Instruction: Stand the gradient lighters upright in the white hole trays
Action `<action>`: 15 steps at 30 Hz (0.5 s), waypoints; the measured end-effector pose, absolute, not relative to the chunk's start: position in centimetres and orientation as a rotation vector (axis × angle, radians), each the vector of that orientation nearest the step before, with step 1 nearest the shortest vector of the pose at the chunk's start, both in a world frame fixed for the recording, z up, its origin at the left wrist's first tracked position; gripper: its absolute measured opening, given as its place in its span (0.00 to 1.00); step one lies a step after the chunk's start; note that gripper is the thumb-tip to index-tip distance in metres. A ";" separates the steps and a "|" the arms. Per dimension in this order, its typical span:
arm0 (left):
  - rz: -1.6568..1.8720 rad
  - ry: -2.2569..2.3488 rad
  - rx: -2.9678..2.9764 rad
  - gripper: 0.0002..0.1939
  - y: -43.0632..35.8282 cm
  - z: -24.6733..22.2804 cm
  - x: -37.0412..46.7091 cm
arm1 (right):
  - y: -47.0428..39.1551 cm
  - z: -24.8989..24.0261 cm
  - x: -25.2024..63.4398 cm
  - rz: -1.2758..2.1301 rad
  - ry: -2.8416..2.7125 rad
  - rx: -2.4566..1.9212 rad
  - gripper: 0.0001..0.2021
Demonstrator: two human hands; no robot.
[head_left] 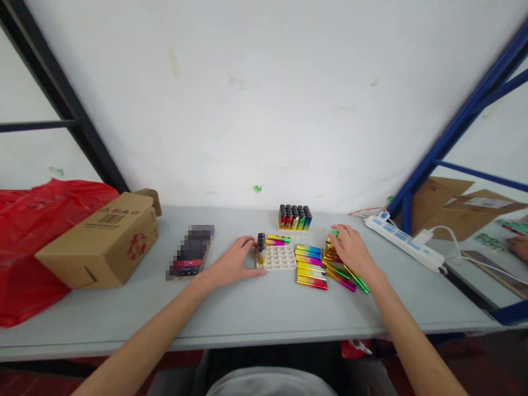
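A white tray [280, 258] with rows of round sockets lies at mid-table. Along its left end stands a row of black-topped lighters [261, 248]. My left hand [235, 261] grips this end, thumb at the front edge and fingers behind. On the right, my right hand [350, 247] has its fingers bent around a green-ended casing [336, 234] at the top of a loose pile of shiny lighter casings [340, 274]; its fingertips are partly hidden. Between tray and pile lies a neat column of metallic casings [311, 268]. More coloured casings [278, 240] lie behind the tray.
A block of black-topped lighters [295, 219] stands at the back. To the left are a phone [192, 250], a cardboard box [103, 236] and a red plastic bag [37, 236]. A white power strip [404, 242] with cables runs along the right side, by a blue metal frame [406, 212].
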State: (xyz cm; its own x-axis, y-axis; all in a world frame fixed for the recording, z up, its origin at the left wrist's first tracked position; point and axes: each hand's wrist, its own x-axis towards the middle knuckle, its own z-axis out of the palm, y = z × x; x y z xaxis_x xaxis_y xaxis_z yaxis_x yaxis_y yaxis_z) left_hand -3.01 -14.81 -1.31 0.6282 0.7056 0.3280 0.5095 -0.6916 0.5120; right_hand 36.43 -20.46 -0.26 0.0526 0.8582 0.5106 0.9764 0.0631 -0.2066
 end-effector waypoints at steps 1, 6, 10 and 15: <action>0.730 0.970 2.481 0.34 -14.8 -1.4 -3.0 | -20.8 -0.7 37.9 -0.324 -1.830 -1.901 0.21; 0.734 0.966 2.496 0.35 -14.6 -1.6 -3.2 | -21.2 -1.5 42.6 -0.194 -1.796 -2.266 0.18; 0.716 0.979 2.501 0.36 -14.6 -1.6 -3.2 | -20.5 -0.8 43.4 0.013 -1.776 -2.202 0.11; 0.704 0.986 2.502 0.35 -14.8 -1.4 -3.1 | -20.0 0.6 42.1 0.073 -1.493 -1.818 0.16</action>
